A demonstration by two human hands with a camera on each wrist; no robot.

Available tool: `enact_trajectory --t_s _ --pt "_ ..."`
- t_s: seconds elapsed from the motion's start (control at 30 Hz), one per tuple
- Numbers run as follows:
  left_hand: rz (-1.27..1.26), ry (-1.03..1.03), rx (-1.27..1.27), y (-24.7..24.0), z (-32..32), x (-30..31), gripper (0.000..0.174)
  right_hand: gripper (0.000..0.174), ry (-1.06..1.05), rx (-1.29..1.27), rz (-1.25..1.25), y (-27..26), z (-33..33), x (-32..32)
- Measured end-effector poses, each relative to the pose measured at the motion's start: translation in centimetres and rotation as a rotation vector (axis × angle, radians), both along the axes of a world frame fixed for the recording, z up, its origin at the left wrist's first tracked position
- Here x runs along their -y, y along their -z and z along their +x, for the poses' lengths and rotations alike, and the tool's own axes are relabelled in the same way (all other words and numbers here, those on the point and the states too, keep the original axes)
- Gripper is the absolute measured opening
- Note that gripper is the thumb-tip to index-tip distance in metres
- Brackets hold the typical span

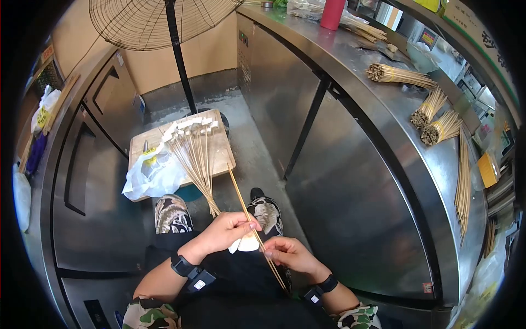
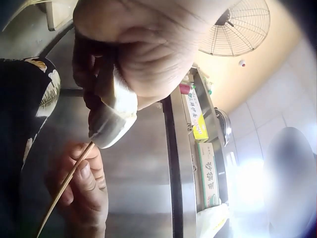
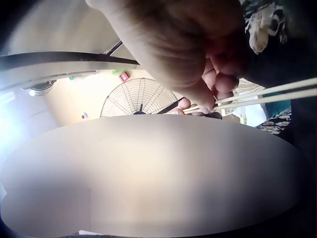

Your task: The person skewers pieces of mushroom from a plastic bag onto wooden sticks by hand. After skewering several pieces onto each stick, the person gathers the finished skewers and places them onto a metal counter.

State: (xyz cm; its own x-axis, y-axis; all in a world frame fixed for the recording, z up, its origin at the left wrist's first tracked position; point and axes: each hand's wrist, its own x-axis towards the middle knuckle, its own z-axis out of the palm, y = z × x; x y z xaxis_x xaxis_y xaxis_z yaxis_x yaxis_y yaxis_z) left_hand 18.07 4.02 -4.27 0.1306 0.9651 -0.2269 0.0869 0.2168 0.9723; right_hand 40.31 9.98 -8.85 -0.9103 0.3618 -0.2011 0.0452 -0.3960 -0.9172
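Threading under way; batch judged part-finished.
Pinched in curled fingers of left hand (image 1: 222, 233), over the lap: white piece (image 1: 246, 242), plus fan of loaded skewers (image 1: 192, 148) reaching above wooden board (image 1: 222, 159). Gripped in curled right hand (image 1: 290, 253): single skewer (image 1: 244, 200), entering the piece. Left unused on counter (image 1: 350, 66): bare skewer bundles (image 1: 433, 118).

Skewers (image 1: 195, 160) on board (image 1: 223, 158), fan (image 1: 139, 22) behind
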Motion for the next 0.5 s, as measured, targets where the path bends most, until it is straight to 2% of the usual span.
enact_trajectory --t_s 0.2,0.3,0.4,0.5 --pt "0.086 0.023 0.049 0.3 1.8 -1.9 0.023 0.014 0.107 0.032 0.029 -1.6 1.7 0.2" --pt "0.118 0.095 0.008 -0.1 2.7 -2.4 0.024 0.009 0.213 0.035 -0.009 -2.2 2.6 1.0" --pt "0.116 0.14 0.015 0.0 3.2 -2.1 0.026 0.007 0.362 -0.007 0.068 -1.1 2.5 1.6" --pt "0.099 0.149 0.047 0.2 2.7 -0.9 0.027 0.007 0.395 -0.057 -0.029 -1.4 0.9 2.5"
